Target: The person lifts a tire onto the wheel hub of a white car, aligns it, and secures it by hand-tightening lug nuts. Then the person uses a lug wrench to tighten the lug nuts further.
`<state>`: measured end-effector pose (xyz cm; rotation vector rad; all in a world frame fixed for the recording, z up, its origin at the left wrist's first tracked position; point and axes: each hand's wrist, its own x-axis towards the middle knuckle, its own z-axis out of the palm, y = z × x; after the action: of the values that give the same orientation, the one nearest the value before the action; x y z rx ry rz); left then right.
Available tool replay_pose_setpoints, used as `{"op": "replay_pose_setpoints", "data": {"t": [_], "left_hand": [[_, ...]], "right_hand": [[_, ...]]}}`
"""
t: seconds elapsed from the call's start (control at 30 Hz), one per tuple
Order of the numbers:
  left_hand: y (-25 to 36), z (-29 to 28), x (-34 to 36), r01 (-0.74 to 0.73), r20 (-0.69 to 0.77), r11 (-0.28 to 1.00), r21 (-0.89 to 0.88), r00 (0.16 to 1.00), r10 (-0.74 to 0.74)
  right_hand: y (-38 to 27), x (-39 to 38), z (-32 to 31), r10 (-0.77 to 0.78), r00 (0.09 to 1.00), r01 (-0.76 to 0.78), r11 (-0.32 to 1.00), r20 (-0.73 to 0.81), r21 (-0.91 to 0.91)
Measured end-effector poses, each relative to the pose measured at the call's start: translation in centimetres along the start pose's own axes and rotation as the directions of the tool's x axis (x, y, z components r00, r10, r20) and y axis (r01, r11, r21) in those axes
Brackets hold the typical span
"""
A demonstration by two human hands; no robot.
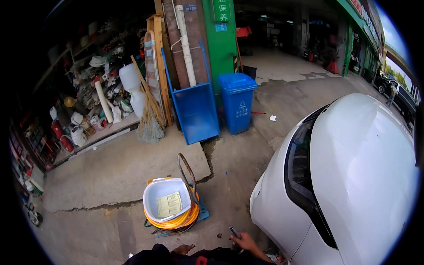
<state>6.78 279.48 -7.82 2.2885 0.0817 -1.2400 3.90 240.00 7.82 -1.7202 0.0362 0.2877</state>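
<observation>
My right hand is closed around a short dark rod-like tool, whose exact kind I cannot make out. Its upper end sticks out past the fingers. At the lower edge, my left hand shows only in part, its fingers stretched out and holding nothing I can see. Just ahead stands a small blue trolley with a rusty bent handle. It carries coils of yellow-orange hose with a white plastic basin on top. A printed yellowish sheet lies in the basin.
A white car stands close on my right. Farther ahead are a blue wheelbarrow-like cart tipped upright, a blue wheeled bin and a straw broom. Piled goods fill the shop at left; cracked concrete lies before it.
</observation>
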Motion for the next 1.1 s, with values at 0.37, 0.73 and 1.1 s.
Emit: {"op": "replay_pose_setpoints", "data": {"t": [0.37,0.73,1.1], "left_hand": [[14.4,-9.2,0.3,-0.056,-0.339,0.722,-0.689,0.906,-0.254],[54.2,-44.8,10.6,-0.715,-0.162,0.323,-0.62,0.52,0.839],[80.0,-51.0,25.3,-0.469,-0.07,0.103,-0.877,0.338,0.939]], "right_hand": [[-10.0,30.7,-10.0,-0.001,0.987,0.104,0.767,-0.161,0.633],[-14.9,49.3,-21.4,-0.125,0.979,0.183,0.885,-0.162,0.428],[-17.7,60.5,-33.0,-0.329,0.926,0.375,0.86,-0.184,0.345]]}}
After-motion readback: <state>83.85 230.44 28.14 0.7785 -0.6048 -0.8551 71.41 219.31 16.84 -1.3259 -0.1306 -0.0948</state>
